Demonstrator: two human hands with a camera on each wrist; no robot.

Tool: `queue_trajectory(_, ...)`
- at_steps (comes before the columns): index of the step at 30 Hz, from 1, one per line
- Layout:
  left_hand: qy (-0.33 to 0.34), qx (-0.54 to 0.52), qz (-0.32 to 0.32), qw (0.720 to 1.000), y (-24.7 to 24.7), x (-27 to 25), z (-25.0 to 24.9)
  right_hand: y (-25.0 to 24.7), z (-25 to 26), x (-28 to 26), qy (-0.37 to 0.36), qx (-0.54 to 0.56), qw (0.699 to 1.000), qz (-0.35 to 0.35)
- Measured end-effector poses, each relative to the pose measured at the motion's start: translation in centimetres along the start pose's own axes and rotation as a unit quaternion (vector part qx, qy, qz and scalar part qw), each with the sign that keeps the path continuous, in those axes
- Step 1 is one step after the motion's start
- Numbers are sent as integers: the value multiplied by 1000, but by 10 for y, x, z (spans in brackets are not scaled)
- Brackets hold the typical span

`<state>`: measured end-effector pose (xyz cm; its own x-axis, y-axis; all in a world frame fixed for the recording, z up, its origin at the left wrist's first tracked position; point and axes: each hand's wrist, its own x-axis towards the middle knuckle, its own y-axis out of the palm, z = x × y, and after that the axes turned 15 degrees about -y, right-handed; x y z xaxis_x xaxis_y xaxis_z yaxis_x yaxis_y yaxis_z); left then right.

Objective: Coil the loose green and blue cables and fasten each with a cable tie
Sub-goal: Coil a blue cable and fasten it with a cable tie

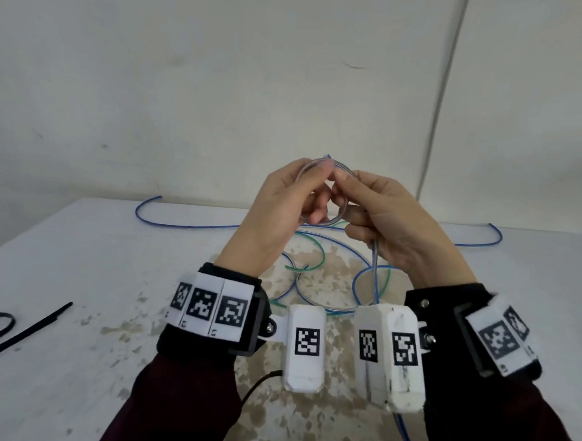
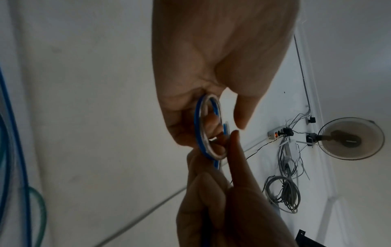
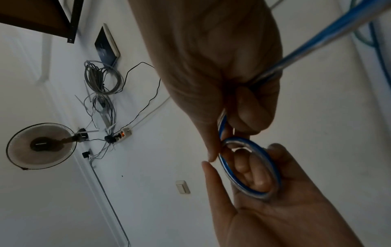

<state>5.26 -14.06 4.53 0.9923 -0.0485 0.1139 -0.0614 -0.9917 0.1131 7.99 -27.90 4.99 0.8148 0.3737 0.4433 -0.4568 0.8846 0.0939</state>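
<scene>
Both hands are raised above the table in the head view with a small coil of blue cable (image 1: 325, 195) between them. My left hand (image 1: 284, 199) has its fingers curled through the coil (image 3: 249, 167) and holds it. My right hand (image 1: 385, 219) pinches the cable at the coil's edge (image 2: 203, 130). The free length (image 3: 317, 38) runs through its fist and drops to loose blue loops (image 1: 364, 279) on the table. The green cable (image 1: 318, 252) lies tangled among those loops. Two black cable ties (image 1: 20, 333) lie at the table's left.
The white table (image 1: 77, 241) has a worn brown patch in the middle. Blue cable ends curl near the far edge at left (image 1: 147, 208) and right (image 1: 493, 232). A wall with a grey conduit (image 1: 439, 110) stands right behind the table.
</scene>
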Motion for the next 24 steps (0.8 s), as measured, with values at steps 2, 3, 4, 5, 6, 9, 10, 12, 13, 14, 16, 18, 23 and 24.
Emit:
queue_trajectory(2, -9, 19, -8, 1000, 0, 0, 2, -1, 0, 0, -1, -41, 999, 8)
queue_trajectory(3, -18, 22, -11, 1000, -1, 0, 3, -2, -1, 0, 0, -61, 998, 10)
queue_trajectory(4, -28, 26, -13, 999, -3, 0, 3, -3, -1, -1, 1, -84, 996, 12)
queue_trajectory(5, -38, 33, -14, 999, -4, 1, 4, -4, -1, -1, 1, -111, 994, 16)
queue_trajectory(6, -47, 44, -15, 998, -5, 0, 4, -4, 0, -2, -2, -142, 990, 24)
queue_trajectory(9, -74, 57, -24, 995, -8, -1, 2, -3, 2, -5, -13, -207, 977, 52)
queue_trajectory(10, -79, 57, -28, 995, -9, -1, 2, -3, 1, -6, -16, -219, 974, 57)
queue_trajectory(12, -88, 67, -35, 993, -11, -1, 1, -2, 1, -6, -24, -254, 965, 64)
queue_trajectory(13, -92, 74, -35, 992, -12, -1, 2, -3, 1, -6, -31, -281, 957, 68)
queue_trajectory(14, -95, 81, -33, 992, -13, -2, 2, -3, 1, -6, -36, -306, 949, 73)
queue_trajectory(16, -99, 94, -20, 990, -17, -2, 3, -3, 3, -7, -39, -331, 939, 85)
queue_trajectory(18, -102, 108, -11, 989, -21, -3, 3, -4, 4, -7, -27, -329, 940, 89)
queue_trajectory(23, -119, 121, -24, 985, -33, -4, 1, -14, 8, -3, 9, -246, 968, 44)
queue_trajectory(24, -119, 128, -9, 984, -34, -5, 1, -16, 7, -4, -1, -258, 965, 41)
